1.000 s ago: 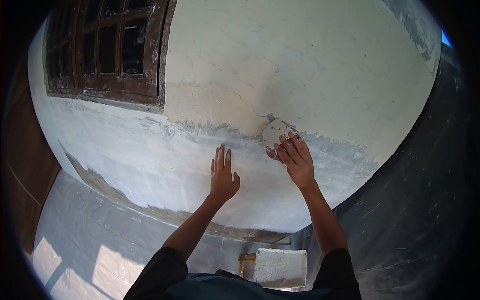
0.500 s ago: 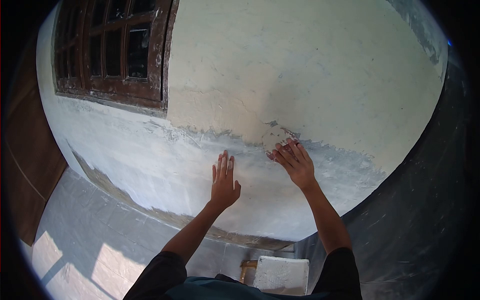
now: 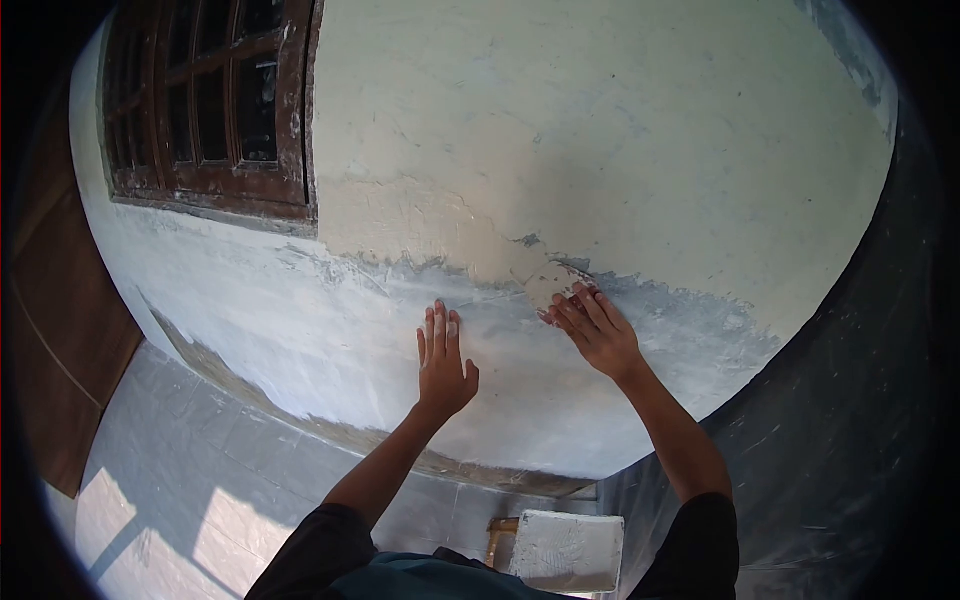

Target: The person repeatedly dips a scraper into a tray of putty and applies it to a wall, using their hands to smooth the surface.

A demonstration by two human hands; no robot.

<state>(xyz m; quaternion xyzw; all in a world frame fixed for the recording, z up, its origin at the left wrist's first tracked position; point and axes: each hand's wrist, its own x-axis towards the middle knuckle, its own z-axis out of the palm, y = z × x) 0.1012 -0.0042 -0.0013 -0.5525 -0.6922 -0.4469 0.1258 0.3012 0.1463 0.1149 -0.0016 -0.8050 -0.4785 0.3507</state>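
Observation:
My left hand (image 3: 442, 365) lies against the whitish lower band of the wall (image 3: 350, 345), fingers stretched upward and thumb apart, holding nothing. To its right, my right hand (image 3: 602, 330) presses a round, cream-coated pad (image 3: 548, 287) with reddish-brown patches flat on the wall. The pad sits where the cream upper coat meets the grey-white band. Its exact kind I cannot make out, and my fingers cover its right side.
A brown wooden window (image 3: 215, 100) with dark panes is at upper left. Below me stands a white-smeared square-topped stool or box (image 3: 568, 550) beside a wooden piece (image 3: 500, 540). Grey sheeting (image 3: 240, 440) covers the floor; dark sheeting (image 3: 820, 440) hangs at right. Brown boards (image 3: 65, 330) stand at left.
My right hand has shifted slightly right and down on the pad's edge. The left hand stays nearly in place on the wall, while the view has turned a little.

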